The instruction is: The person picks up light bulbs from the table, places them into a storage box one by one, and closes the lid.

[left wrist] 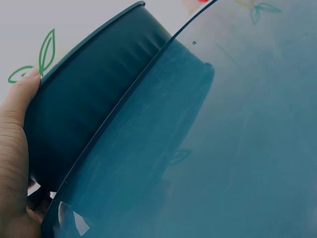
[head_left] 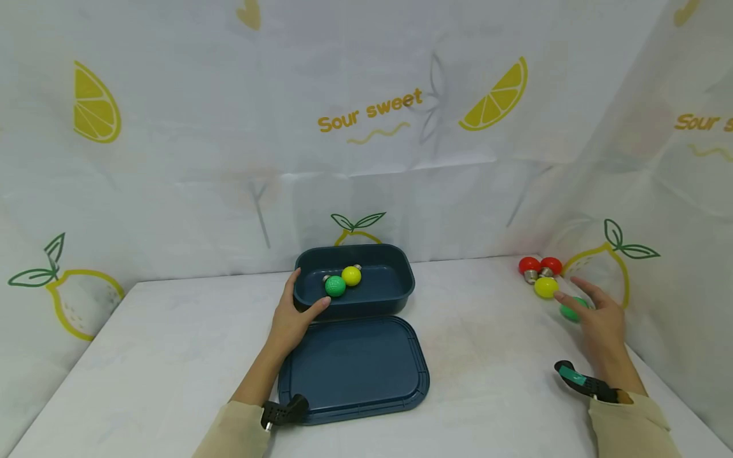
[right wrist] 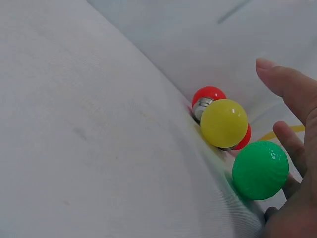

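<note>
While the right hand [head_left: 606, 321] is spread at the green bulb [right wrist: 260, 171] on the right of the table [head_left: 487, 356], no grip evident, the left hand [head_left: 289, 326], opened wide, braces the box [head_left: 383, 273]. Risk: off-centre finger contact could roll it into the yellow bulb [right wrist: 224, 123]

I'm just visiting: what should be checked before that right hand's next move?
1. Box steadied: ok, left hand holds its left end.
2. Lid off: ok, it lies in front of the box.
3. Room inside: ok, only a yellow bulb and a green bulb show there.
4. Right hand open: ok, at the outer green bulb.
5. Contact with that bulb: cannot tell.
6. Clear space around it: not ok, outer yellow bulb sits close.
</note>
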